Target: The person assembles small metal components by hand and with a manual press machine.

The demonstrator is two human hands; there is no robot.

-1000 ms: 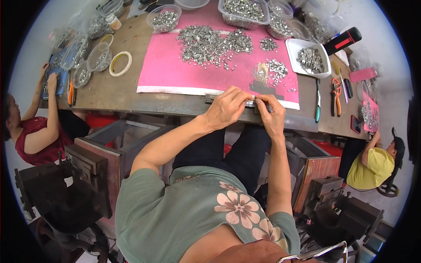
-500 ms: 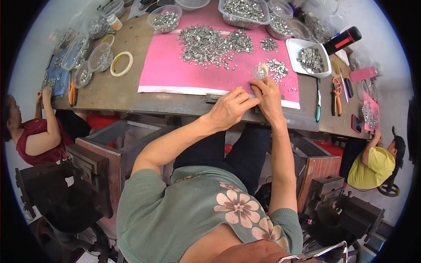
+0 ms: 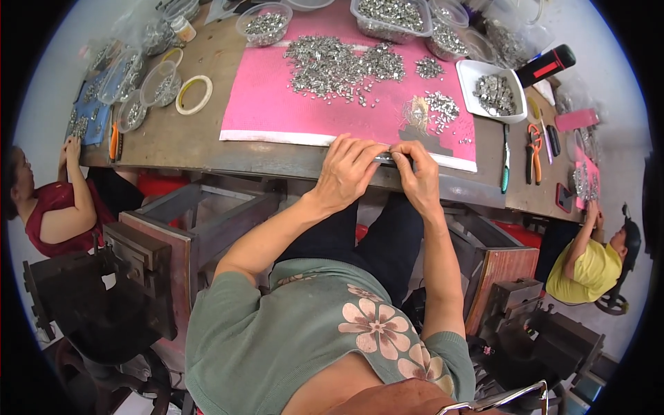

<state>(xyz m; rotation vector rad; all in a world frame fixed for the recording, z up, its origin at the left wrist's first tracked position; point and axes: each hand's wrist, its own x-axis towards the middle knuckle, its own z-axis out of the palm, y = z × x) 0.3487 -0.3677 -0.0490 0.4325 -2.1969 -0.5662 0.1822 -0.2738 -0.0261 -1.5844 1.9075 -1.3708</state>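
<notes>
At the front edge of the workbench, my left hand (image 3: 346,169) and my right hand (image 3: 418,171) meet over a small shiny metal piece (image 3: 384,158). The fingers of both hands are bent round its ends, which are partly hidden. Just beyond the hands lies a pink mat (image 3: 277,111) with a white front strip. A large heap of small silver metal parts (image 3: 325,62) covers its middle. Nearer my right hand are a smaller heap of silver pieces (image 3: 441,111) and some thin wire-like pins (image 3: 408,111) beside a tan patch.
Clear tubs of metal parts (image 3: 391,17) stand at the back. On the right are a white tray (image 3: 477,111), a green-handled brush (image 3: 505,166), orange pliers (image 3: 534,152) and a phone (image 3: 564,197). A tape roll (image 3: 194,95) lies left. One person works at each side.
My right hand has drawn back from the pins to the bench edge. My left hand has shifted slightly left with its fingers stretched further along the metal piece, which now shows between them.
</notes>
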